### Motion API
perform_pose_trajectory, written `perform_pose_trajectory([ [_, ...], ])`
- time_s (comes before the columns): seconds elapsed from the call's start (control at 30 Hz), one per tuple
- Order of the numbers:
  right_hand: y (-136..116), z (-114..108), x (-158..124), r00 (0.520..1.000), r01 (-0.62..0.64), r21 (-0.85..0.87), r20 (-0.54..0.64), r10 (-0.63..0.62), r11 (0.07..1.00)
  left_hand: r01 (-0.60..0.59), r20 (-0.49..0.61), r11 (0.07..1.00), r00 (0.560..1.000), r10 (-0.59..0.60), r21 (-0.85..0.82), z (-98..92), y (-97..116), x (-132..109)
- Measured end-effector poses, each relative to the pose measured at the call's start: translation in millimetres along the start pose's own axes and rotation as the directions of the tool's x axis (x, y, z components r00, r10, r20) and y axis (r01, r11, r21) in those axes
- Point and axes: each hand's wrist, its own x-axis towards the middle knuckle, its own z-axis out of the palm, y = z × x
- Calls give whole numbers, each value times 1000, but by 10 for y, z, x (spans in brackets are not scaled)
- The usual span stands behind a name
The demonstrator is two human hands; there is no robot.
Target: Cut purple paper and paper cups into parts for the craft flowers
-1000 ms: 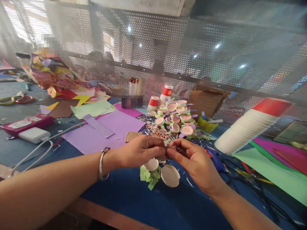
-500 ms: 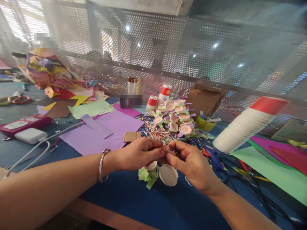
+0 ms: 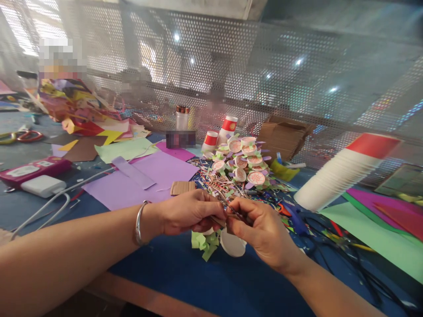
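Observation:
My left hand (image 3: pixel 194 212), with a silver bangle at the wrist, is closed on a small brown piece that looks like cardboard (image 3: pixel 218 221). Close against it, my right hand (image 3: pixel 256 226) pinches something thin and dark, too small to name. Just below the fingers lie a white paper disc (image 3: pixel 233 243) and green paper strips (image 3: pixel 205 245). Beyond the hands rises a pile of white discs with red print (image 3: pixel 240 162), with green and purple tabs, among thin scraps.
Purple paper (image 3: pixel 132 180) and a cardboard piece (image 3: pixel 183 188) lie left. A magenta power strip (image 3: pixel 36 171) is farther left. On the right are stacked paper cups (image 3: pixel 340 174), black cables (image 3: pixel 353 259) and green paper (image 3: pixel 373 233). A perforated screen (image 3: pixel 211 66) stands behind.
Both hands have shifted slightly, and the brown piece between them shows more clearly. My right hand now covers part of the white disc's upper edge.

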Motion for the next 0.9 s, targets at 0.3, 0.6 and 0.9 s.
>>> perform_pose_trajectory([
  [0.3, 101, -189, 85, 954, 8, 178, -295, 45, 984, -19, -157, 491, 936, 315, 871, -378, 99, -38],
  [0.6, 36, -106, 57, 982, -63, 80, -172, 76, 995, 118, -186, 159, 824, 535, 980, -359, 128, -60],
  [0.9, 86, -90, 64, 986, 11, 36, -164, -5, 999, -368, -54, 871, 912, 406, 327, -107, -143, 107],
])
